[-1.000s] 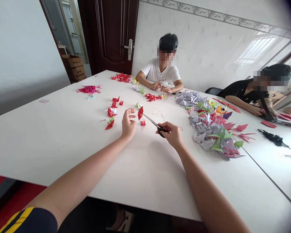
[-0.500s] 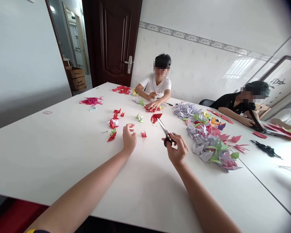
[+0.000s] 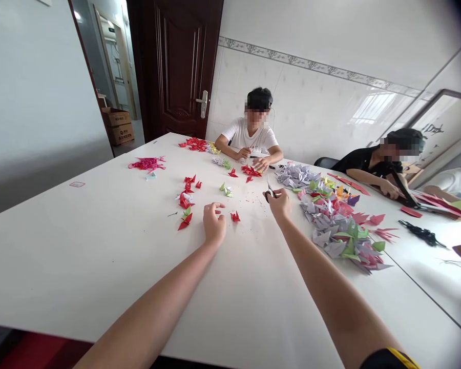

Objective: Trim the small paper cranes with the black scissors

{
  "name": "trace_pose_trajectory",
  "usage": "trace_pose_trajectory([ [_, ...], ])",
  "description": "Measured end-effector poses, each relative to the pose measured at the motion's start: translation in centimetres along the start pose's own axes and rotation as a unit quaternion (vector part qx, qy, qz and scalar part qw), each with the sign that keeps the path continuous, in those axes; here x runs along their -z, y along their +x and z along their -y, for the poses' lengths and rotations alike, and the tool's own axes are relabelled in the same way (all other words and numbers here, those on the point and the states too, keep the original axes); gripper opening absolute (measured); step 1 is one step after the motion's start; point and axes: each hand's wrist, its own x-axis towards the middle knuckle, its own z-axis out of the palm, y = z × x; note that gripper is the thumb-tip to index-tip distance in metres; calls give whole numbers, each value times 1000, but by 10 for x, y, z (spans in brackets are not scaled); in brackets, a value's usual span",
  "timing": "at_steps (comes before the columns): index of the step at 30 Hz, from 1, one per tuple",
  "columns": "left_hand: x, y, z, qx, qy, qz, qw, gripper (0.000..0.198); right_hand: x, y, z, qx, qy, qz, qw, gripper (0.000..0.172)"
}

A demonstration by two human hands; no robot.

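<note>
At the white table [image 3: 80,266] — black-handled scissors [image 3: 269,195] in the right hand [image 3: 278,204]

Near the table's middle, the right hand closes narrowly around the scissors, which point away from the person. The left hand [image 3: 214,223] rests empty and loosely curled, just beside a small red paper crane [image 3: 235,217]. Red paper specks [image 3: 253,201] dot the tabletop ahead, with a heap of lilac, green and red paper cranes [image 3: 336,228] to the right — a person in a white T-shirt [image 3: 249,138] sits across the table.

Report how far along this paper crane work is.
Done: a large heap of folded lilac, green and red paper cranes lies on the white table. In hand: the right hand grips black-handled scissors; the left hand is empty. Left: loose red cranes lie apart from the heap; how many remain, I cannot tell.
</note>
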Motion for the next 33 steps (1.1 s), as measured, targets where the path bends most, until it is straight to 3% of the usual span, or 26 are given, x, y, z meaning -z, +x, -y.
trace_pose_trajectory([
  [5,-3,1,4,-15,27,19,999,34,0,-16,-11,-2,15,60,998,34],
  [14,-5,0,6,-70,137,117,981,39,43,-98,-27,3,140,160,977,36],
  [19,-8,-4,9,-148,179,192,954,28,50,-118,-29,48,109,126,985,26],
  [23,-9,-4,12,-152,193,222,944,22,48,-119,-30,65,106,135,983,25],
  [33,-2,4,7,-65,58,142,986,24,49,-119,-33,66,171,171,968,28],
])
